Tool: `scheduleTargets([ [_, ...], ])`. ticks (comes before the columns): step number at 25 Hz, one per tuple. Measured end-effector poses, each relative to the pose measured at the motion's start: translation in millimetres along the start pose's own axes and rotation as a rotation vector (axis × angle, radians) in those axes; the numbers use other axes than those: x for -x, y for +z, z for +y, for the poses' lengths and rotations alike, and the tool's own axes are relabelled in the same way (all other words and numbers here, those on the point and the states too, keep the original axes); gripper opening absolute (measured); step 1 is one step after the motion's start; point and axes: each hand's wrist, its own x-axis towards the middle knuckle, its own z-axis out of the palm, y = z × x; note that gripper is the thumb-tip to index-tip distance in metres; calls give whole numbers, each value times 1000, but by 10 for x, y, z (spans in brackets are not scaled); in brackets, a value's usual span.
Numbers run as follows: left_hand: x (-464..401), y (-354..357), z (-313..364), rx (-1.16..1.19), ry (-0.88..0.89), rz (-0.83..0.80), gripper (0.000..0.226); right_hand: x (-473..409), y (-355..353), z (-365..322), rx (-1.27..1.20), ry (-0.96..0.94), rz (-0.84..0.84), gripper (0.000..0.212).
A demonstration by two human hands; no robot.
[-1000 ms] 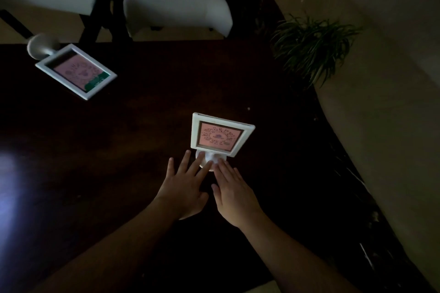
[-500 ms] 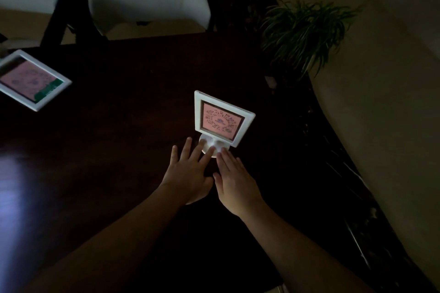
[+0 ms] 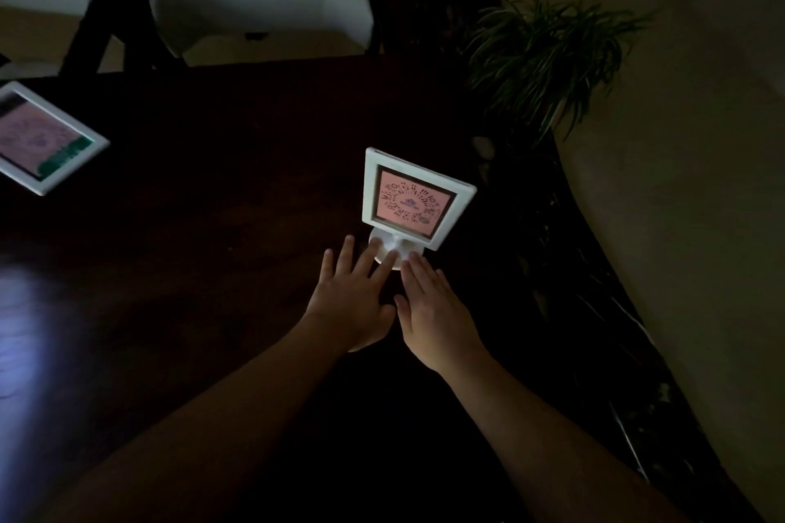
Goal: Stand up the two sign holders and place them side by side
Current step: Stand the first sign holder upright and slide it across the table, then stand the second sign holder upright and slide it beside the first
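Observation:
A white-framed sign holder (image 3: 414, 200) with a pink card stands upright on its round white base on the dark table (image 3: 221, 251), right of centre. My left hand (image 3: 352, 297) lies flat with its fingertips on the base. My right hand (image 3: 435, 310) lies flat beside it, fingertips touching the base's right side. Neither hand grips anything. A second white-framed sign holder (image 3: 42, 140) lies flat at the table's far left, partly cut off by the frame edge.
Two white-cushioned chairs (image 3: 259, 0) stand behind the table's far edge. A leafy green plant (image 3: 548, 55) sits off the table's right corner. The table's right edge runs diagonally down to the lower right, with light floor beyond it.
The upright sign holder has slid a little farther from me and turned slightly, with both hands' fingertips staying on its base. My view shifted right, so the lying holder sits nearer the left edge.

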Motion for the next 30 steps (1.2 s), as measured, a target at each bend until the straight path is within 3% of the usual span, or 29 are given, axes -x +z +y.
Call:
scheduleTargets([
  [7,130,22,-77,11,-20,-17,83,-13,-39,1,-15,2,-17,59],
  [16,911,-90,-545,116,-190,57,86,88,-259,-264,-18,-119,5,56],
  [23,1672,-121,-1100,247,-354,164,87,-73,-304,-851,2,-251,-83,70],
  [30,2246,-225,-2174,370,-462,327,87,-446,-245,-1904,5,-285,-91,74],
])
